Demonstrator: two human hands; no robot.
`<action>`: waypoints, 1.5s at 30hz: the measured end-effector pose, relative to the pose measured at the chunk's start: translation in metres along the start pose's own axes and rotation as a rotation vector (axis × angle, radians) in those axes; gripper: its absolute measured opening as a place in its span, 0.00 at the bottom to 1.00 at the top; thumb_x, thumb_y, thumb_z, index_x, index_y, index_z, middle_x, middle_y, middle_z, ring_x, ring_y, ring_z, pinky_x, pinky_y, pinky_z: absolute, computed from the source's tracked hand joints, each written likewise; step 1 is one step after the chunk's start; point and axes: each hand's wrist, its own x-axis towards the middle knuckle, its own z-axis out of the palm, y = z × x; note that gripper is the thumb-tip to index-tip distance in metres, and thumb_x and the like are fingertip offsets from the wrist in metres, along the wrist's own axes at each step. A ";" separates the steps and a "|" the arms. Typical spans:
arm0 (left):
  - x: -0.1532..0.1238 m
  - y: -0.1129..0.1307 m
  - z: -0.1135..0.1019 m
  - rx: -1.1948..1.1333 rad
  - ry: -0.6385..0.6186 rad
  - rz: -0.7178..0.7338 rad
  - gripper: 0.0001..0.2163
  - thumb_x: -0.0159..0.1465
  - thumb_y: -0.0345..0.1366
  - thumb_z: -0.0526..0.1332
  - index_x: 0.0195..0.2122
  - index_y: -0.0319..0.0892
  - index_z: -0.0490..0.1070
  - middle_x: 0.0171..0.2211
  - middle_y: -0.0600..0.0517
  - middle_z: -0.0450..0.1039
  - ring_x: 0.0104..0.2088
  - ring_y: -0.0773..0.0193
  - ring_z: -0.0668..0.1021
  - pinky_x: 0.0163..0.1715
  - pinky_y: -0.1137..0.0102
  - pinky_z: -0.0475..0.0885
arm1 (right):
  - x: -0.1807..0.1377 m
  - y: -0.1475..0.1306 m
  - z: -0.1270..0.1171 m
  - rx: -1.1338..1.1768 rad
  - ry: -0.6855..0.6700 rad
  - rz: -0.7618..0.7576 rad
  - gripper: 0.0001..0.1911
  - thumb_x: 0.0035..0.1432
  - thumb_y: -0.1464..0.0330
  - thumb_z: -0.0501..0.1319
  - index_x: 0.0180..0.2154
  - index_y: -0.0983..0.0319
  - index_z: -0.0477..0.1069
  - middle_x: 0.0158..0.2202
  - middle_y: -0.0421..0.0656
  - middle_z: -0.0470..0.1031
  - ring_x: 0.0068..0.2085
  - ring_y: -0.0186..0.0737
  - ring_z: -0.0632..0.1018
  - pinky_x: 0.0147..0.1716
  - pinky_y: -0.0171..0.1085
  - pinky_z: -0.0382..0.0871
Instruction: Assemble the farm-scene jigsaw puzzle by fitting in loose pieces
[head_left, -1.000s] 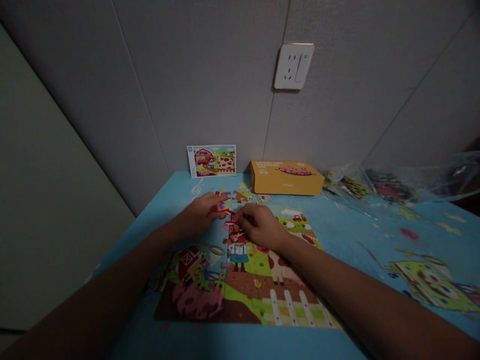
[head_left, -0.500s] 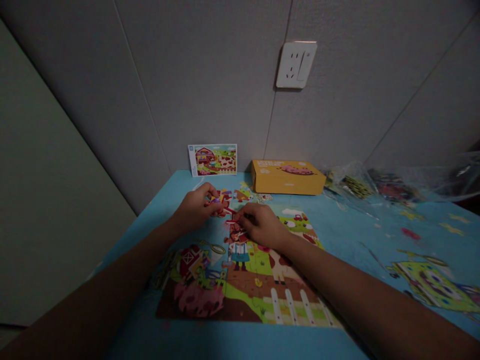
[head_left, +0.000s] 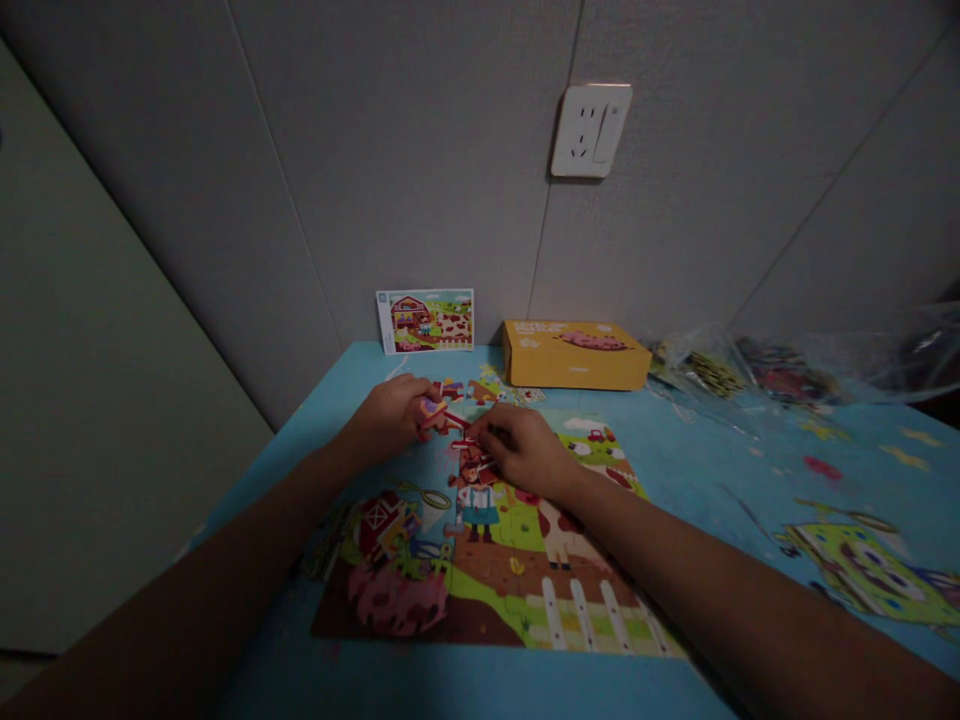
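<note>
My left hand [head_left: 386,420] is closed in a pinch on a jigsaw puzzle piece [head_left: 430,415] with purple, orange and red on it, held beside the upper left edge of the joined part. My right hand [head_left: 525,450] has its fingers bent together at a red-and-white puzzle piece [head_left: 463,440], just above the printed farmer in the partly joined farm puzzle [head_left: 480,570]. The right hand and wrist hide part of the puzzle's upper middle. The two pieces nearly meet; whether they touch I cannot tell.
Several loose pieces [head_left: 484,391] lie beyond my hands. A farm picture card [head_left: 431,320] leans on the wall beside a yellow puzzle box [head_left: 576,355]. Clear plastic bags [head_left: 709,370] with pieces are at the right. A blue patterned cloth [head_left: 697,480] covers the table.
My left hand has turned and shifted slightly, so more of the piece in its fingers shows, close to the red-and-white piece. My right hand stays nearly still.
</note>
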 end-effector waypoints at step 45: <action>-0.005 0.032 0.000 -0.464 -0.083 -0.105 0.11 0.57 0.42 0.56 0.27 0.39 0.68 0.20 0.57 0.64 0.22 0.69 0.67 0.23 0.75 0.62 | 0.000 -0.003 -0.003 0.066 0.147 0.083 0.17 0.63 0.64 0.52 0.22 0.62 0.63 0.20 0.37 0.64 0.23 0.31 0.65 0.26 0.32 0.54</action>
